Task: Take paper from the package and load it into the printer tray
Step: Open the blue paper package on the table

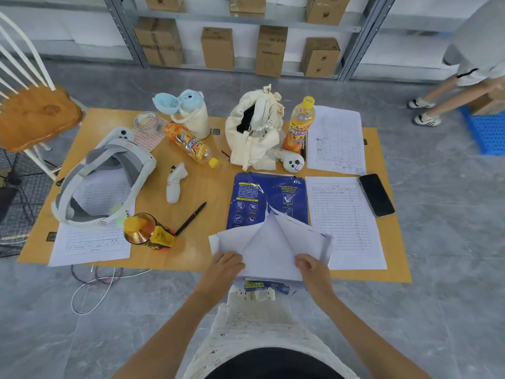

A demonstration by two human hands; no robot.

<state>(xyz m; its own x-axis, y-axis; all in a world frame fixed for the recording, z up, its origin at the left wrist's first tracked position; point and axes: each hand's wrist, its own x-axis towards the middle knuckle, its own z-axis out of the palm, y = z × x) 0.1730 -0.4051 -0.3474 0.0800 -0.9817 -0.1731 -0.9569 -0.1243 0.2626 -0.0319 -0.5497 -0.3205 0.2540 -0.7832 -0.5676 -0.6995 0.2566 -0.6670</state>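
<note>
Head view shows my left hand (225, 265) and right hand (311, 266) pinching the torn wrapper flaps (270, 242) at the near end of the blue paper package (251, 198), so I'd spread them evenly, then draw sheets toward me.

Low wooden worktop (207, 187), and it's crowded. Headset (103, 184) at the left, sitting on a form (93, 242). White controller (176, 181) and black pen (191, 218) near the middle. 3 orange bottles: 1 lying flat (191, 144), 1 upright (299, 123), 1 at the near edge (147, 231). Cream bag (255, 129) at the back, blue paper pack (269, 199) just in front of it, torn open. 2 more forms at the right (337, 139) (344, 214), with a phone (376, 195) beside them.
</note>
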